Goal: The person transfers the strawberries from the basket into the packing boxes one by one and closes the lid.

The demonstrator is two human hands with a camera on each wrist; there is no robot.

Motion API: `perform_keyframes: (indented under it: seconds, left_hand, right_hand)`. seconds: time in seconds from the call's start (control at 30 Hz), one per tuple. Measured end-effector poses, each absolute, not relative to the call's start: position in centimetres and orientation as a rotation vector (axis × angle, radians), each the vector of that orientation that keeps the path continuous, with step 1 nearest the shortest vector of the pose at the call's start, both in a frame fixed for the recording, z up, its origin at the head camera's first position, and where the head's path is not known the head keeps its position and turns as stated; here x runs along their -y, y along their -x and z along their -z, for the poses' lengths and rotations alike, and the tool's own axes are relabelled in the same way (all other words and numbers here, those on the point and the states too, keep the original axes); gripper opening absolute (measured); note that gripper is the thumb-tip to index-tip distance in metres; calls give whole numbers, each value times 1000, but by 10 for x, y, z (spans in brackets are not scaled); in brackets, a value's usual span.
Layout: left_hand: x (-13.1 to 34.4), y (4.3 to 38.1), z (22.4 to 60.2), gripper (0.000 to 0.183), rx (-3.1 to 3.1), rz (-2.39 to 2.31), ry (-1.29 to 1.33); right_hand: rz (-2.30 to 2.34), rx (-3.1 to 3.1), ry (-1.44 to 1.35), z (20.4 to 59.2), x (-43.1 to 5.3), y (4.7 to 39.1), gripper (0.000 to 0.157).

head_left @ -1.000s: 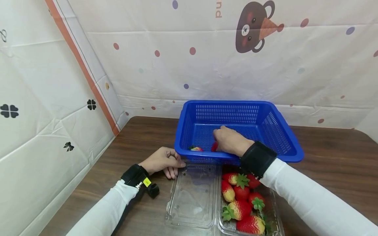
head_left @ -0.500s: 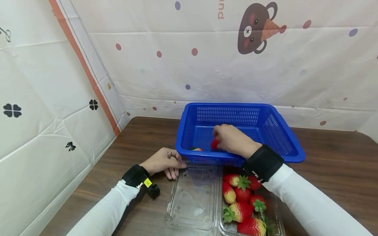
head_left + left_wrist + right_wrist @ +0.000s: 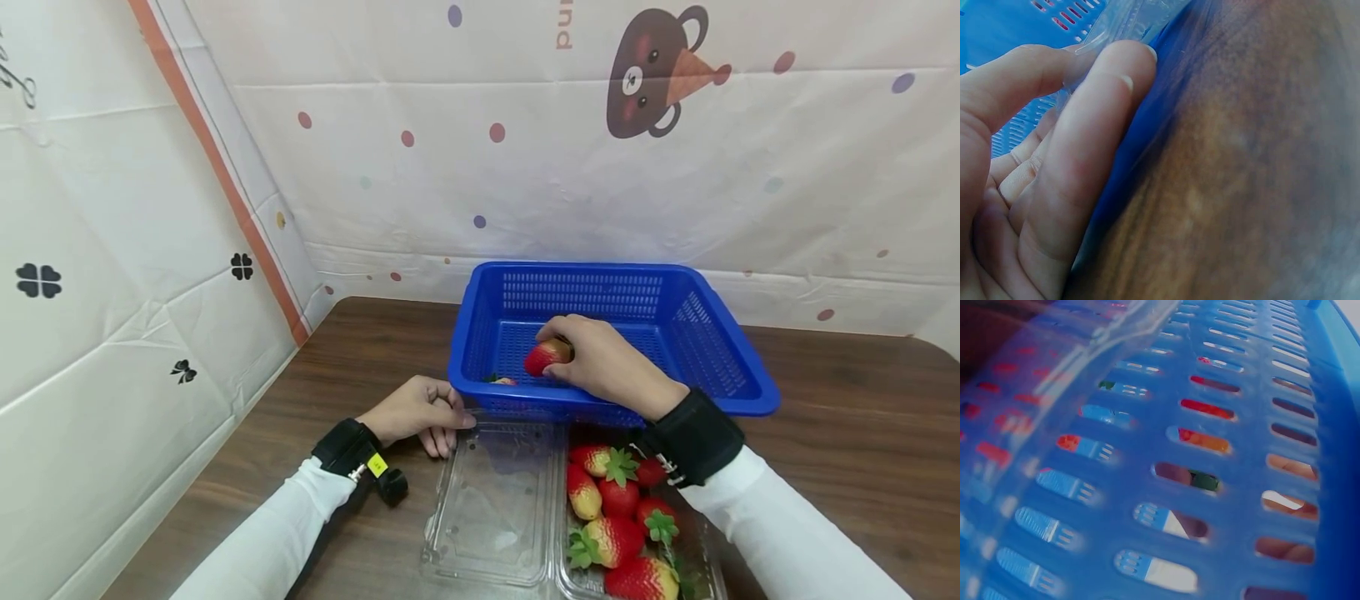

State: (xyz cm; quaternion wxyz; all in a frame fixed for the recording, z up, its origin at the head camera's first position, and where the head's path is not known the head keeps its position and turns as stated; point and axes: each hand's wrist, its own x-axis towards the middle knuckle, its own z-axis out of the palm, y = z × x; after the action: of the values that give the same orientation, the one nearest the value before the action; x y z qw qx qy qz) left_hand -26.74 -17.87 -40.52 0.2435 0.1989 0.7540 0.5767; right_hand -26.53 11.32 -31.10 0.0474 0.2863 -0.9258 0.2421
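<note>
right grip [image 3: 600, 358] pinches a strawberry [image 3: 546, 357] between thumb and fingers, toward nine o'clock inside the basket [image 3: 581, 292] and within its walls. half a second ago most of that fruit was hidden behind the grip; now its red and yellowish sides show, and the wrist has swung slightly toward four o'clock. for the work in hand, that suggests a firm hold; whether the fruit hangs clear of the basket's floor, i cannot tell. another berry [image 3: 502, 381] lies at eight o'clock in the basket, partly hidden by the front rim. at six o'clock from the basket sits the clear box [image 3: 570, 587], with several berries [image 3: 615, 540] inside; its lid [image 3: 491, 500] lies open on the table [image 3: 375, 342] at seven o'clock. left grip [image 3: 416, 408] pinches the lid's far left corner, little changed, seemingly steadying it.
</note>
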Motion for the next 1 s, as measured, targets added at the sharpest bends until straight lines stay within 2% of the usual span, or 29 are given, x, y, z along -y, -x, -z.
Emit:
perform_keyframes:
  seconds: [0.43, 1.0]
  left_hand:
    - [179, 268, 407, 30, -2051, -1578, -542]
    - [179, 269, 407, 30, -2068, -1569, -535]
  right_hand:
    - [-783, 2759, -898, 313, -119, 261, 39]
    - [-645, 2672, -910, 304, -146, 239, 44]
